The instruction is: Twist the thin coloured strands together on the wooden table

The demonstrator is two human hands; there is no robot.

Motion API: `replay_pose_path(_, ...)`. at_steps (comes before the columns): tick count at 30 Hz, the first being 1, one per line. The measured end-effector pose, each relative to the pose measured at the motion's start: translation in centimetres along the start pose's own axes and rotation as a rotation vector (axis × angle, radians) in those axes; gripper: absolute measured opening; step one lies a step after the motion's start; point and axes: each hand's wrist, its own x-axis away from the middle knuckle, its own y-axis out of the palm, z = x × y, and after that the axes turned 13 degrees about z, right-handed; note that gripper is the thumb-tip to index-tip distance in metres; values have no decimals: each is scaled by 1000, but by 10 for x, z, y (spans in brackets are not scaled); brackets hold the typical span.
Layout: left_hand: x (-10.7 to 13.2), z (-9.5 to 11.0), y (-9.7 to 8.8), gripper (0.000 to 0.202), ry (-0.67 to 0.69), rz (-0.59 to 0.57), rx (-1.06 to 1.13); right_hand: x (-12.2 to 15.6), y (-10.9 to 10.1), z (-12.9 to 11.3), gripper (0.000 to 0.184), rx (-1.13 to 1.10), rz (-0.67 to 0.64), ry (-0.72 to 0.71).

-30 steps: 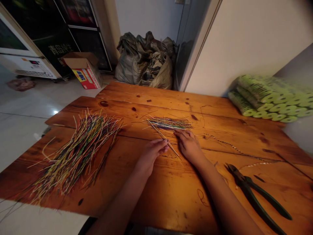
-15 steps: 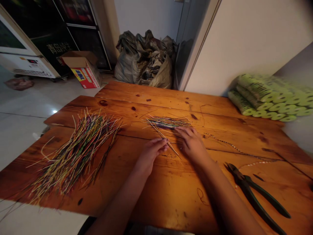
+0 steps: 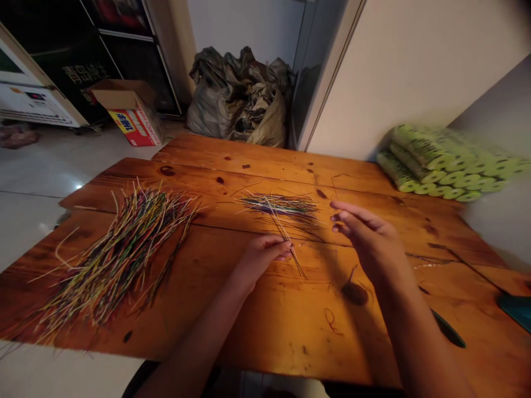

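My left hand (image 3: 267, 255) pinches a few thin wires (image 3: 281, 225) between thumb and fingertips; they slant up and left across the small pile. That small pile of thin wires (image 3: 286, 206), dark and coloured, lies just beyond the hand on the wooden table (image 3: 265, 320). My right hand (image 3: 365, 232) is raised over the table to the right of the pile, fingers apart, with nothing visible in them. A larger heap of multicoloured wires (image 3: 120, 254) spreads over the table's left side. My right forearm hides most of the pliers; one dark green handle (image 3: 448, 329) shows.
Green rolls (image 3: 448, 163) are stacked at the table's back right. A thin dark rod with a green end (image 3: 516, 309) lies at the right edge. Beyond the table are bulging sacks (image 3: 244, 102) and an open carton (image 3: 135, 119) on the floor.
My right hand has lifted off the small pile and moved right, its arm now covering most of the pliers. My left hand still pinches the wires. The view has shifted slightly.
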Motion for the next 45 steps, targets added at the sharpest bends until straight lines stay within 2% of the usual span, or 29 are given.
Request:
replay_pose_path(3,3,-4,4,18,-27,-148,-83,4,6,11,18,-21,-129,136)
replay_pose_path(7,6,-5,8,18,-49,-216,-148,10,12,22,17,-92,-222,225)
replay_pose_path(11,6,-6,10,16,-35,-225,-202,13,18,21,18,-192,-197,294)
replay_pose_path(15,6,-9,11,16,-40,-244,-225,12,23,18,20,-237,-148,303)
replay_pose_path(22,5,-11,9,15,-56,-232,-215,11,31,25,25,-246,-136,266)
replay_pose_path(31,7,-10,11,14,-56,-238,-171,18,44,25,19,-268,-86,169)
replay_pose_path(33,9,-7,11,15,-29,-201,-164,18,45,25,21,-279,-67,181)
replay_pose_path(36,8,-4,10,14,57,-81,-111,15,42,29,23,-264,-66,227)
replay_pose_path(38,6,-2,8,13,118,3,-46,15,40,34,24,-200,-164,314)
replay_pose_path(42,1,-2,3,14,161,131,4,19,38,42,35,-132,-536,522)
replay_pose_path(43,1,-2,3,14,162,147,-4,21,38,43,34,-146,-577,536)
replay_pose_path(45,1,-1,3,13,162,140,-4,25,38,45,29,-200,-580,524)
